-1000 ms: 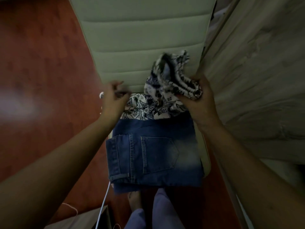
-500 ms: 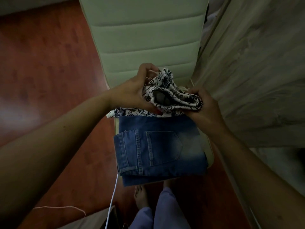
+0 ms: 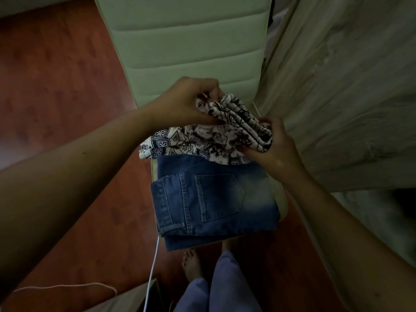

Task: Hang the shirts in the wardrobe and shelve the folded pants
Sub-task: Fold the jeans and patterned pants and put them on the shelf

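A black-and-white patterned garment (image 3: 202, 140) is bunched up above the seat of a pale padded chair (image 3: 186, 41). My left hand (image 3: 186, 102) grips its upper left part. My right hand (image 3: 274, 143) holds its gathered, elastic-looking edge on the right. The lower part of the garment hangs onto folded blue jeans (image 3: 213, 201), which lie on the chair seat with a back pocket facing up.
A light wooden panel (image 3: 337, 86) stands close on the right. The floor (image 3: 56, 75) is reddish wood. A white cable (image 3: 153, 273) runs down by the seat's front, beside a box corner (image 3: 135, 298). My bare foot (image 3: 191, 264) and trouser legs are below.
My left hand has come in from the left and taken hold of the patterned garment. Both hands have drawn the bunched fabric together, slightly up and over the jeans.
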Motion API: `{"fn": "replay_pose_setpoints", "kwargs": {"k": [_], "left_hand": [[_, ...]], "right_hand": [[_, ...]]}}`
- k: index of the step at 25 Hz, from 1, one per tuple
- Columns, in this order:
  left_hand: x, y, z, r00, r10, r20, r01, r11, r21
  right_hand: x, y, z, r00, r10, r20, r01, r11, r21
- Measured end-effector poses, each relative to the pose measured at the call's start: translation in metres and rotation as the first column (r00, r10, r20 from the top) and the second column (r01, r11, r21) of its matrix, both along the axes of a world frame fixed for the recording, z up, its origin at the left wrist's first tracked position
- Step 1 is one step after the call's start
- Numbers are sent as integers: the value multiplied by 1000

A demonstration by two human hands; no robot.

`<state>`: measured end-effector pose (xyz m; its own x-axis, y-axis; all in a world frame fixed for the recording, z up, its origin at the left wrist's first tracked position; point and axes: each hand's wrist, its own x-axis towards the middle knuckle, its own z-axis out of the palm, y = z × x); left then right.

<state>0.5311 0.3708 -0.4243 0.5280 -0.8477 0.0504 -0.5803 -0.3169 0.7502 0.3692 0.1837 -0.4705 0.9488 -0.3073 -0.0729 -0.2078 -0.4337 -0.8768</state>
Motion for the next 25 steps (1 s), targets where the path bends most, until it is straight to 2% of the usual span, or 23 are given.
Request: {"fn": "replay_pose_setpoints", "kwargs": {"k": [2,3,4,5,7,8,11,14,18,20,23,25], "left_hand": [[3,-8,10,999,-35,9,36,999,-24],[3,-12,14,999,-47,21,47,999,-15],[4,-16,16,998,-46,31,47,999,-18],[4,-18,17,999,-30,25,31,999,-44],[6,-18,22,998,20,-51,-26,991,-131],[7,-16,26,993,30,-112,-49,984,-172],[12,-8,52,959,31,-283,-104,963,-248],[19,6,93,964,77,-253,-148,949,-278],[13,29,130,965,184,-188,-235,922,-308],[2,35,140,953,279,-116,-302,893,-334],[-14,35,160,923,350,-162,-384,795,-470],[-28,33,171,916,334,-221,-400,782,-477]], "right_hand": [[8,0,3,1000,-4,-26,-4,955,-296],[13,0,6,1000,10,-3,-11,922,-386],[19,0,11,999,40,26,-26,915,-403],[24,1,20,996,72,49,-51,937,-346],[32,1,42,989,132,64,-115,968,-225],[36,0,58,982,171,84,-147,961,-236],[56,-11,117,919,358,167,-282,890,-359],[80,-18,192,867,470,165,-341,802,-491],[97,-5,275,863,456,217,-254,764,-594],[97,9,313,854,474,215,-215,699,-682],[99,26,360,839,515,176,-194,586,-787],[95,36,384,823,547,154,-195,527,-827]]}}
